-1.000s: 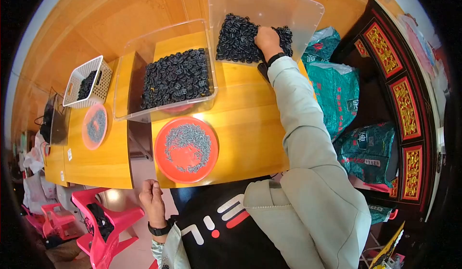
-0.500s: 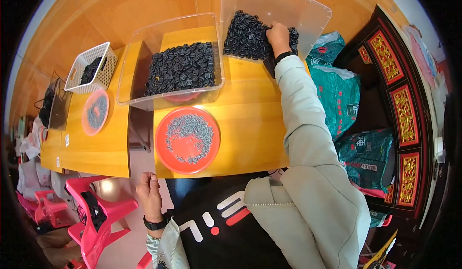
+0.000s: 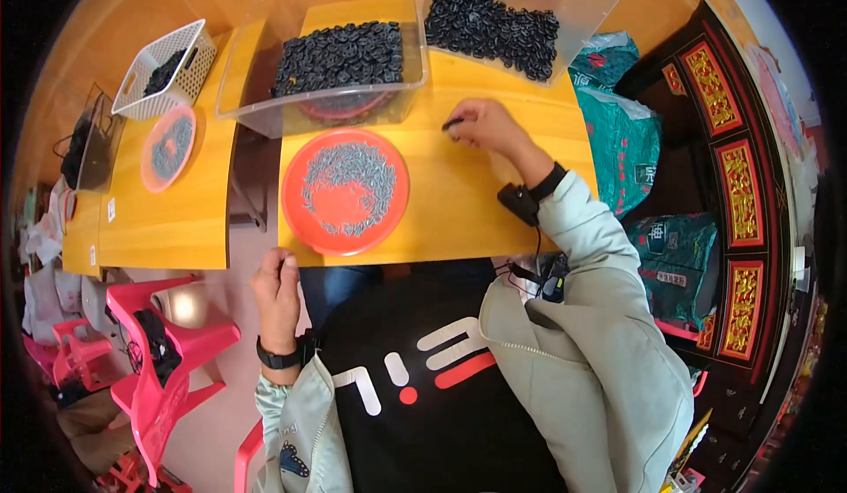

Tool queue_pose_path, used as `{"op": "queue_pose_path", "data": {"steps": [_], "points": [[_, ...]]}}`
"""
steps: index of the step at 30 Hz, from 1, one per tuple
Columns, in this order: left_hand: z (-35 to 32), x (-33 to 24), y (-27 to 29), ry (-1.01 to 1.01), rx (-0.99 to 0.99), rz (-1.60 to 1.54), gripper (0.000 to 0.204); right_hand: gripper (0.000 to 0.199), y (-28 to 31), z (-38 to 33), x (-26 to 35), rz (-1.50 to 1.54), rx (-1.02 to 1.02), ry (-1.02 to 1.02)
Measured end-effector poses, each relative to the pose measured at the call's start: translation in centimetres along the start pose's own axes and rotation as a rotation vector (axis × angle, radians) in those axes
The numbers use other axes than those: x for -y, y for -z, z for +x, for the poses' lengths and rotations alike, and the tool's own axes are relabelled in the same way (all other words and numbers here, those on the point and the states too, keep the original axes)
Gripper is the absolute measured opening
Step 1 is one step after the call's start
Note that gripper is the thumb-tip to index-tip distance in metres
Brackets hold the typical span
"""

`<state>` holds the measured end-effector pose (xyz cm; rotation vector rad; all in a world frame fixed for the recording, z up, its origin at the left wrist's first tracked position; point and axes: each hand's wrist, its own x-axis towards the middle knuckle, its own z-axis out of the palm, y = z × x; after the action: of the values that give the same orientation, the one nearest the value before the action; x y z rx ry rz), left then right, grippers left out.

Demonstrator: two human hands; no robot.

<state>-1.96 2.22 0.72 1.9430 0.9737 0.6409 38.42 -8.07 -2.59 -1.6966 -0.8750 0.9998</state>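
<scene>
Yellow wooden table (image 3: pixel 494 202), red plate (image 3: pixel 345 190) of small grey pieces, two clear bins (image 3: pixel 265 70) of black rings

A smooth, varnished wooden worktop (image 3: pixel 494 184) carries a glossy red plastic plate (image 3: pixel 345 190) of small dull grey metal pieces. Behind the plate, clear plastic bins (image 3: pixel 265 96) hold matt black rubbery rings (image 3: pixel 340 56). Beside the worktop stands a shiny pink plastic chair (image 3: pixel 168 352)
</scene>
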Motion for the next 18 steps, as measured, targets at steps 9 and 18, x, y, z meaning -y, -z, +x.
{"op": "queue_pose_path", "data": {"steps": [9,18], "points": [[-0.7,-0.1,-1.0,-0.064,0.033,-0.020,0.010,0.017,-4.6,-2.8,-1.4,-0.300,-0.071,0.094],[-0.2,0.8,-1.3,-0.072,-0.075,-0.051,0.012,0.020,-3.8,-3.5,0.0,-0.646,-0.176,0.253]]}}
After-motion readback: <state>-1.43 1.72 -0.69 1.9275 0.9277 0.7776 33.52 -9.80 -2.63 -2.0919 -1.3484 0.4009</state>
